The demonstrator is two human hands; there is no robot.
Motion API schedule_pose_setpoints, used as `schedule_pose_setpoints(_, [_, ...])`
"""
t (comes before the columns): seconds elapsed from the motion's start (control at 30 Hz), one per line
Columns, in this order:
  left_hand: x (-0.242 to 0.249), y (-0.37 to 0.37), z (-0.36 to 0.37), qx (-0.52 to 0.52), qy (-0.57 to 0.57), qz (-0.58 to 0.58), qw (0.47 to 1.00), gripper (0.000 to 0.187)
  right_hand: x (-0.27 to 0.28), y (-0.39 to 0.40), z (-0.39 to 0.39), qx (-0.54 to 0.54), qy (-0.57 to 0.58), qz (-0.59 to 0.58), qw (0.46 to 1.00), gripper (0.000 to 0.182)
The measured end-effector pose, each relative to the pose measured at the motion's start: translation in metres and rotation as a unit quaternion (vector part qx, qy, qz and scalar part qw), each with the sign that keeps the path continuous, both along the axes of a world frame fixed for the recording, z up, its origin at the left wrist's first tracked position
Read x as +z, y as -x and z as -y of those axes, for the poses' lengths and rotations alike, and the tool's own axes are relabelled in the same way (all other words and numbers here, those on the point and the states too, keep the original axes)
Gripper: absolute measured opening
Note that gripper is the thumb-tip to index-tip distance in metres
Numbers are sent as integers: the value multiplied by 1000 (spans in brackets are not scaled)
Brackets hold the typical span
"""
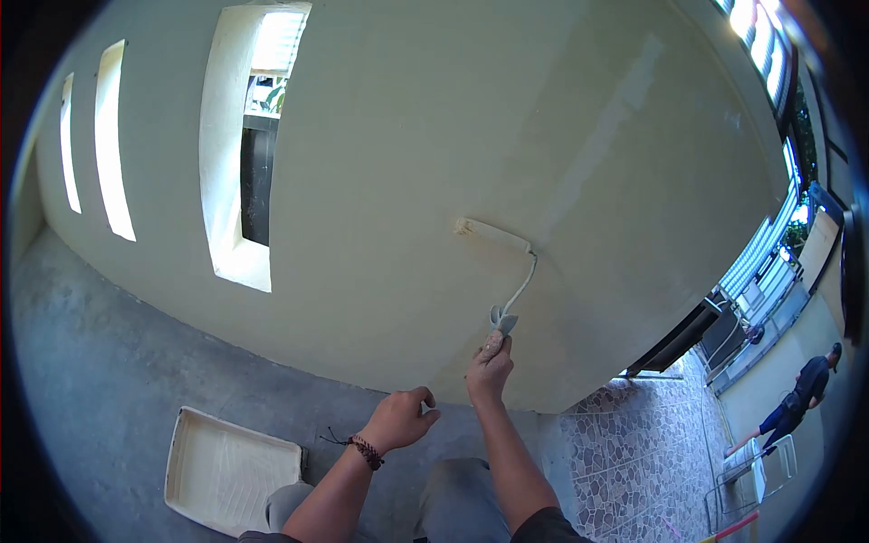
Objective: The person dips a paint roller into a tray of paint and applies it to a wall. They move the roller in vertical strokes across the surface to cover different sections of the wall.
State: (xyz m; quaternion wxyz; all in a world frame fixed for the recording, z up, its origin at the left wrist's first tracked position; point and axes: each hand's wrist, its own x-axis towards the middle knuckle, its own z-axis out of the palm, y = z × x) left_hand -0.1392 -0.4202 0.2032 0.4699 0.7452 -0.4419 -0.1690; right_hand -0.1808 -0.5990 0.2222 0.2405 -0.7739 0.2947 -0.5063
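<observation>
My right hand point(490, 366) is closed around the handle of a paint roller point(493, 233). The roller's pale sleeve lies against the beige wall point(380, 181), tilted slightly, and its thin wire frame bends down to the grip. Lower and to the left, my left hand point(403, 419) is empty, its fingers loosely curled with a gap between thumb and forefinger. A dark braided bracelet point(366, 452) circles that wrist. On the floor at the lower left sits a paint tray point(237, 466) coated with cream paint, partly hidden by my knee.
Narrow window openings point(237, 154) cut the wall at left. Grey concrete floor point(118, 362) runs along its base, meeting stone-patterned paving point(634, 462) at right. Farther right, another person point(801, 398) stands near a white chair point(756, 475).
</observation>
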Motion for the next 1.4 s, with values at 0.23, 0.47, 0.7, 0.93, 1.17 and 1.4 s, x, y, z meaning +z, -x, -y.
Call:
schedule_pose_setpoints(0.23, [2, 4, -2, -13, -32, 28, 999, 28, 160, -4, -7, 198, -225, 155, 942, 45])
schedule_pose_setpoints(0.47, [1, 8, 3, -18, -31, 38, 999, 28, 57, 7, 11, 132, -258, 75, 954, 48])
schedule_pose_setpoints(0.7, [15, 8, -4, -34, -108, 14, 993, 32, 117, -2, -9, 136, -221, 122, 958, 49])
schedule_pose_setpoints(0.93, [3, 3, -6, -5, -84, 25, 996, 30, 49, -12, 7, 48, -137, 84, 986, 37])
schedule_pose_setpoints(1.17, [-2, 0, -18, 31, -100, 55, 993, 30, -54, 8, -10, 17, -132, 18, 991, 29])
schedule_pose_setpoints(1.4, [-10, -9, -20, 50, -104, 68, 991, 29, 43, -23, 8, 19, -116, 77, 990, 30])
